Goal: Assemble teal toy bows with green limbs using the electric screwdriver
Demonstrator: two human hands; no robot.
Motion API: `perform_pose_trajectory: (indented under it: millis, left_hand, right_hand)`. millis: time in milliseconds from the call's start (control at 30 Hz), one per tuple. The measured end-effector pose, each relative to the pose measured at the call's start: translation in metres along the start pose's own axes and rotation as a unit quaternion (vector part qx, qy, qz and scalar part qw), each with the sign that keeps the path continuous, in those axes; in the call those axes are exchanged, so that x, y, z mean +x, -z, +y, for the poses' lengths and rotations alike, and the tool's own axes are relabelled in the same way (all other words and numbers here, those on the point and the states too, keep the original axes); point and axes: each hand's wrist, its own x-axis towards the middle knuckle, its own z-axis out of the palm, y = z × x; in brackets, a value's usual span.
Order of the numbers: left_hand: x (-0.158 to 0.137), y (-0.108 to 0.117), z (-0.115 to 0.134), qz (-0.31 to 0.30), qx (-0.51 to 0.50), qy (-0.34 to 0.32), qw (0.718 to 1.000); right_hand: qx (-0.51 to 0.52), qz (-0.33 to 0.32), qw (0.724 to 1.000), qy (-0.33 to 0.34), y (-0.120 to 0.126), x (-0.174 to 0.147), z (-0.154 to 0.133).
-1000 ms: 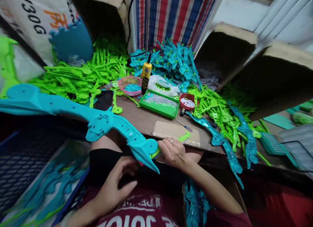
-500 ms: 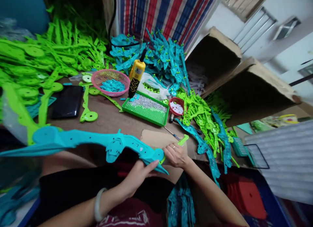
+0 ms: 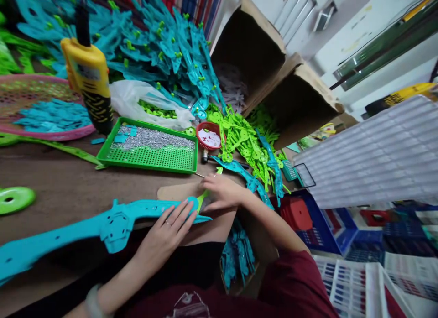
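Note:
A long blue plastic part (image 3: 143, 209) lies along the table's front edge, its left end running out of view. My left hand (image 3: 167, 236) rests on its right end, fingers stretched out flat over the rounded tip; the thumb is hidden. At that same end, a slim lime-green plastic arm (image 3: 202, 198) meets the blue part. My right hand (image 3: 224, 190) is curled over the green arm, with its far tip showing beyond the fingers. Beneath both is a piece of cardboard (image 3: 171, 191).
Behind the hands are a green tray (image 3: 150, 160) of small metal pieces, a hanging yellow electric screwdriver (image 3: 89, 76), a pink basket (image 3: 65, 134) and a red basket (image 3: 209, 138). Blue parts (image 3: 164, 49) and green parts (image 3: 242, 140) are heaped behind. Cardboard boxes (image 3: 263, 35) stand back right.
The view has swung right and closer. The blue part has come down onto the cardboard. My left hand has gone from gripping its end to lying flat on top; my right hand stays at the green arm.

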Motion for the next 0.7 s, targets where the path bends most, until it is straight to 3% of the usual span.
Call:
perform_pose_trajectory:
  millis: [67,133,200,267,367,433,500,567,700]
  left_hand:
    - [0.008,-0.005,-0.005,-0.017,0.020,-0.017,1.000]
    - [0.015,-0.010,-0.005,-0.029,0.040,-0.028,0.998]
    - [0.022,-0.014,-0.002,-0.016,0.057,-0.034,0.998]
    - [0.029,-0.017,0.000,0.004,0.071,-0.043,0.997]
    - [0.037,-0.019,-0.006,0.007,0.096,-0.065,0.993]
    - [0.040,-0.018,-0.013,0.004,0.108,-0.074,0.991]
    - [0.040,-0.014,-0.017,0.007,0.105,-0.071,0.992]
    - [0.038,-0.009,-0.017,0.006,0.091,-0.057,0.994]
    - [0.030,0.002,-0.010,-0.022,0.042,-0.021,0.999]
  right_hand:
    - [0.094,0.020,0.995,-0.025,0.031,0.010,0.007]
    - [0.143,0.110,0.982,-0.054,0.056,0.040,0.017]
    - [0.151,0.238,0.956,-0.080,0.069,0.093,0.024]
    - [0.166,0.292,0.940,-0.055,0.072,0.159,0.022]
    - [0.247,0.272,0.930,0.014,0.075,0.252,0.005]
    - [0.293,0.229,0.927,0.057,0.080,0.290,-0.007]
    - [0.303,0.219,0.924,0.075,0.090,0.303,-0.012]
    - [0.297,0.245,0.921,0.055,0.099,0.293,-0.009]
    - [0.335,0.304,0.892,-0.018,0.101,0.225,0.014]
